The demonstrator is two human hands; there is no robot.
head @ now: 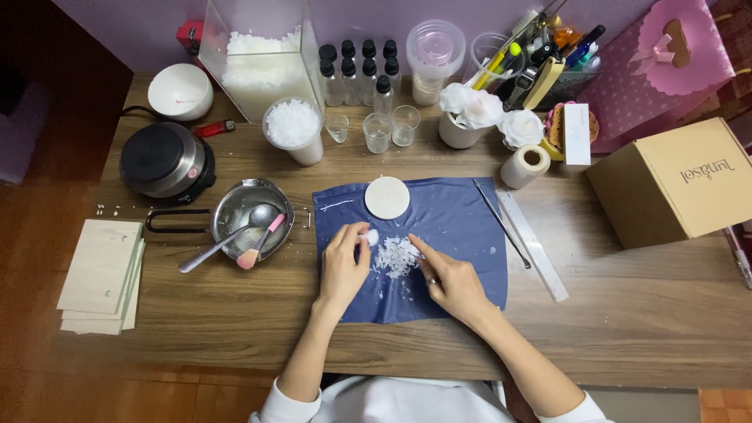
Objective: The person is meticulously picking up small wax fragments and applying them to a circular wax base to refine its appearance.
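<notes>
Hands at work on my wooden desk (627,329): my left hand (342,266) pinches a small white wax chunk (373,236) between thumb and fingertips, while my right hand (453,283), holding nothing, points its forefinger into the wax flakes (395,257) piled on the blue cloth (462,227) below a white disc (387,197).

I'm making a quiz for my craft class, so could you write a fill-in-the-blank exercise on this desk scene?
1. The pile of white flakes lies on a ____ cloth.
2. The left hand pinches a small ____ piece.
3. The spoon and pink brush rest in a metal ____.
4. The round white disc lies on the cloth's ____ edge.

Missing words: blue; white; pan; far
</notes>
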